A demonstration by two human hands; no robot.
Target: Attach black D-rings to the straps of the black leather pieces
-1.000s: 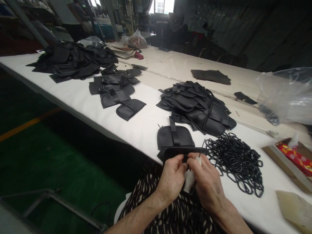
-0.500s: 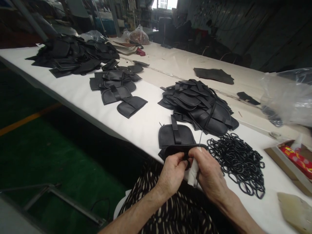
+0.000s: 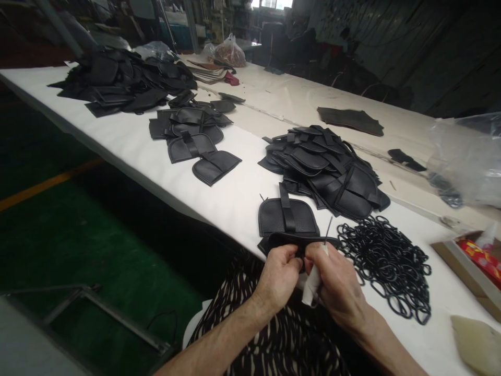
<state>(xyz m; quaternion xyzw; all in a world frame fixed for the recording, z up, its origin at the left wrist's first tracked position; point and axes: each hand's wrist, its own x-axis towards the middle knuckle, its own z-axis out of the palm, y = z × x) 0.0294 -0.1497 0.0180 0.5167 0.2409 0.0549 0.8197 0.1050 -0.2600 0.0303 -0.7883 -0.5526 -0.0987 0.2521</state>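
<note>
At the table's near edge, my left hand [image 3: 276,279] is closed, pinching a black leather piece [image 3: 284,239] with a rounded, stitched edge. My right hand [image 3: 340,284] is wrapped round an awl [image 3: 312,286] with a white-wrapped handle, its thin metal spike pointing up and away. The right thumb and forefinger also press at the leather piece, close to the left fingertips. What lies between the fingertips is mostly hidden. Just beyond lies a flat black leather flap [image 3: 270,216] with a strap across it. A heap of black oval rings [image 3: 387,266] sits right of my right hand.
A large pile of black leather pieces [image 3: 324,167] stands beyond my hands. More pieces [image 3: 195,136] and another pile [image 3: 117,81] lie far left. At right are a cardboard box [image 3: 465,266] with red packaging, a pale yellowish block [image 3: 475,342] and a clear plastic bag [image 3: 469,156].
The view has shifted slightly. The awl's spike now leans more to the right, and the right hand has turned a little with it. Both hands keep their hold.
</note>
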